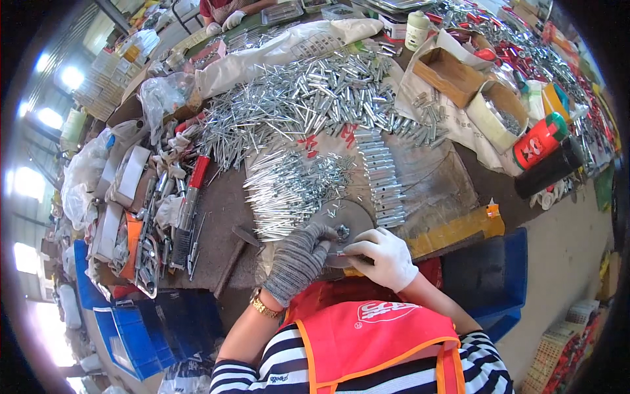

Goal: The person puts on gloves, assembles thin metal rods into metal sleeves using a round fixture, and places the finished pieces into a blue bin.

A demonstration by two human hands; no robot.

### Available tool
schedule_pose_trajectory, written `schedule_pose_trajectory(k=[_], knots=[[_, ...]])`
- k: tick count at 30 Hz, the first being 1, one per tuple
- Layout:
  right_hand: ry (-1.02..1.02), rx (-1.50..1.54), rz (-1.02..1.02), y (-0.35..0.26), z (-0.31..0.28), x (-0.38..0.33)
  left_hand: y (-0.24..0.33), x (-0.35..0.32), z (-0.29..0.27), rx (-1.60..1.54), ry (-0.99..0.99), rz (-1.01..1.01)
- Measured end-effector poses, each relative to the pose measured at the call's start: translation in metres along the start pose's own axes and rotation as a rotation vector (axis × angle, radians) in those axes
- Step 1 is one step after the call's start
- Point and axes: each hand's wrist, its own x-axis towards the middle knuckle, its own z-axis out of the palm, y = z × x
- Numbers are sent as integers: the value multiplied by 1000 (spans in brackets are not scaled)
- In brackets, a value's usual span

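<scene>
My left hand, in a grey striped knit glove, is closed in a pinch at the near edge of a round grey metal disc. Opposite it, my right hand, in a white glove, pinches too. Between the fingertips of both sits a small, thin metal piece, mostly hidden. A small, dark metal fitting stands on the disc, with a few tiny pins near it. Beyond lie a heap of thin metal rods, a pile of short pins and a row of drilled metal tubes.
A large heap of metal tubes covers the table's back. At left are a hammer, a wire brush and assorted tools. Blue bins flank me. A red cup lies at right. Another person's gloved hands show at the far side.
</scene>
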Motion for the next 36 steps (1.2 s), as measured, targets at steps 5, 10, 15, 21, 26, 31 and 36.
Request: schedule_pose_trajectory(k=[5, 10, 15, 21, 26, 31, 36], knots=[[4, 14, -5, 0, -1, 1, 2, -8, -2, -134, -93, -37], [-6, 15, -1, 1, 0, 0, 20, -5, 0, -143, -99, -176], [-6, 14, -3, 0, -1, -1, 20, -6, 4, -13, -76, -146], [-8, 23, 4, 1, -1, -2, 24, -4, 9, 157, -85, -48], [-2, 18, -3, 2, 0, -2, 27, -2, 14, 321, -157, -51], [-8, 18, -3, 3, 2, -2, 31, -4, 16, 384, -172, 113], [-37, 5, 1, 3, 1, -3, 27, -9, 22, 486, -233, 216]])
